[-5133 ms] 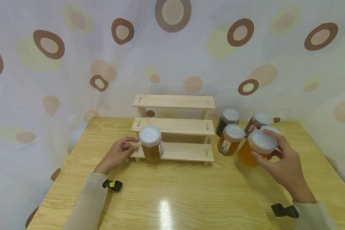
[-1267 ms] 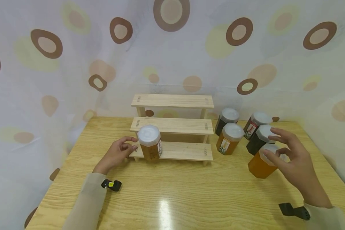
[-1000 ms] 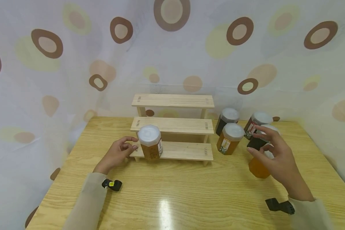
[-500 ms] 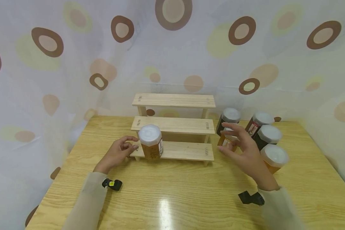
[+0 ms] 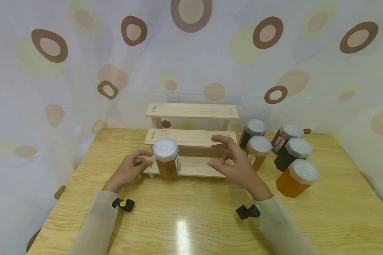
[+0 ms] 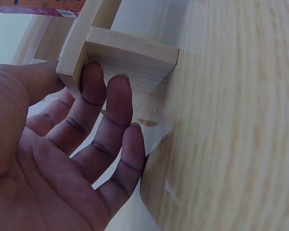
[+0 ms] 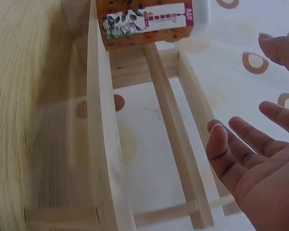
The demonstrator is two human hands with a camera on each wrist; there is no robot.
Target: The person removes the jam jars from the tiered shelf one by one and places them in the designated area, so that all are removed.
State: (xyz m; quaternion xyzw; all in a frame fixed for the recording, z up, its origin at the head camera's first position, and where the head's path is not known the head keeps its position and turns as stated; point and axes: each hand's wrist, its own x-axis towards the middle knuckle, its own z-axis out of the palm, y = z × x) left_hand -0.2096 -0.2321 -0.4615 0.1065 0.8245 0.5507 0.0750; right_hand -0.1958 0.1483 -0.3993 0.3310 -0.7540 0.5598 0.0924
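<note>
A three-step wooden display shelf (image 5: 191, 138) stands on the table. On the left end of its lowest board sits an amber jar (image 5: 167, 159) with a white lid and dark specks inside. My left hand (image 5: 129, 172) pinches the left end of that board, thumb on one face and index finger on the other in the left wrist view. My right hand (image 5: 239, 168) hovers in front of the shelf's right end, thumb and fingers apart, holding nothing. In the right wrist view the jar's printed label (image 7: 149, 21) shows.
Right of the shelf stand several jars: a dark one (image 5: 252, 132) at the back, an orange one (image 5: 256, 156) before it, a red-labelled one (image 5: 284, 138), another dark one (image 5: 290, 156) and an orange one (image 5: 295, 179) nearest. A patterned cloth (image 5: 191, 63) hangs behind the table.
My right hand let go of an orange jar, now at the front right of the group, and moved left past the jars to the shelf. The left hand has stayed on the board.
</note>
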